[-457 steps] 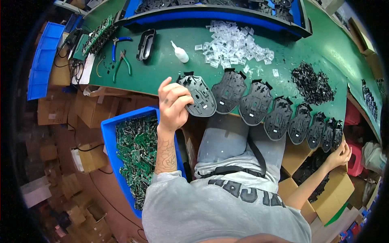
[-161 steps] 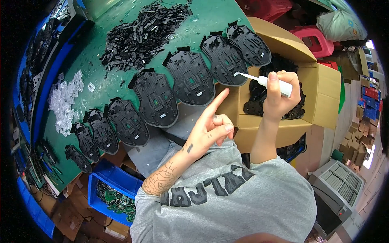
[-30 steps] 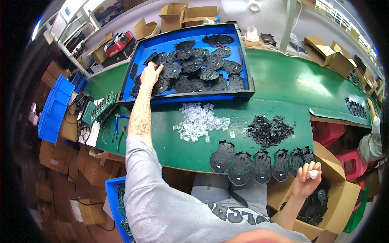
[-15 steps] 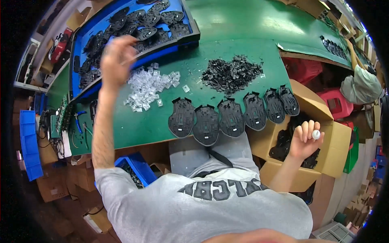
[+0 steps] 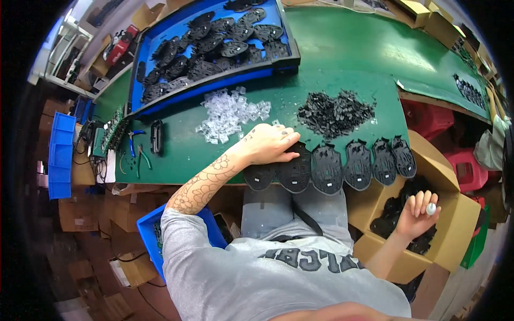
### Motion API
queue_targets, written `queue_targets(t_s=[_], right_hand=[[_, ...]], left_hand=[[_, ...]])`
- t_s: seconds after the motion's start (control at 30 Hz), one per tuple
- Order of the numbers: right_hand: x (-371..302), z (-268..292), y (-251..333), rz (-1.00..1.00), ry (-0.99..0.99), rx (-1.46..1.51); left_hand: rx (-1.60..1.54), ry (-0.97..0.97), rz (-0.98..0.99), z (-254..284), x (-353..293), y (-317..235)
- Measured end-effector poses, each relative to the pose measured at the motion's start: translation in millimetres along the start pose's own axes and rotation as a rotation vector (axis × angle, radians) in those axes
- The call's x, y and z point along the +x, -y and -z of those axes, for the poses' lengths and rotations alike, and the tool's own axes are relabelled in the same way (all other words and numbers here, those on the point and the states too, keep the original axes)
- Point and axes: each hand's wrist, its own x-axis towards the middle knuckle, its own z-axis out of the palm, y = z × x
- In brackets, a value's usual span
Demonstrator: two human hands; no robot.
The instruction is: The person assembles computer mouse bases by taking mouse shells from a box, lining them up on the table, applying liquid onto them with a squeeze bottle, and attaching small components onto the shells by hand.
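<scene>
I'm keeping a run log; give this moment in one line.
left hand: over black shells; right hand: holding white bottle; clear pieces: on table

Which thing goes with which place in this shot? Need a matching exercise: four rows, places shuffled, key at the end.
Things
1. white bottle, its round end showing
2. heap of small clear plastic pieces
3. heap of small black plastic parts
4. green-handled pliers

Places
A. right of the other heap, beyond the row of black curved shells
B. in the right hand
C. on the green table, beside a blue-handled tool
D. between the black-rimmed blue tray and the left hand

Pairs: 1-B, 2-D, 3-A, 4-C
</scene>
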Motion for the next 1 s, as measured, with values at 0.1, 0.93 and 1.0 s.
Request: queue_targets(t_s=[0.1, 0.93, 1.0], right_hand=[[0.8, 6.6, 1.8, 0.023, -0.007, -0.042], [6.3, 3.8, -1.1, 0.059, -0.073, -0.113], [4.4, -1.6, -0.7, 0.056, -0.044, -0.137]], left_hand=[[0.111, -0.329, 0.081, 36.9, -2.5, 21.0], [-0.021, -0.164, -0.014, -9.2, 102.1, -52.8], [0.019, -0.287, 0.071, -28.1, 105.3, -67.5]])
